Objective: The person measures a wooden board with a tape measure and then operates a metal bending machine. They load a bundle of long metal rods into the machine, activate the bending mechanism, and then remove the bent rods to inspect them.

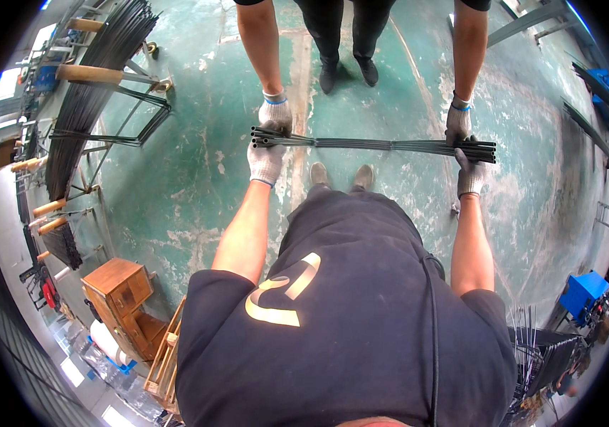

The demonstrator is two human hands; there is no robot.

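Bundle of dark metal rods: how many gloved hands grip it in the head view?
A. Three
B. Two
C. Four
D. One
C: the person's left hand and right hand hold the bundle of rods at its ends, and a co-worker's two gloved hands grip it from the opposite side.

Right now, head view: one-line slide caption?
Gloved left hand and right hand grip a bundle of thin dark rods, shared with a facing co-worker's gloved hands.

1. A single head-worn fisheye looks steeply down the wearer's torso to the green floor.
2. Gloved hands and rods sit close, mid-frame.
3. Edges bend; racks curve along the left rim.
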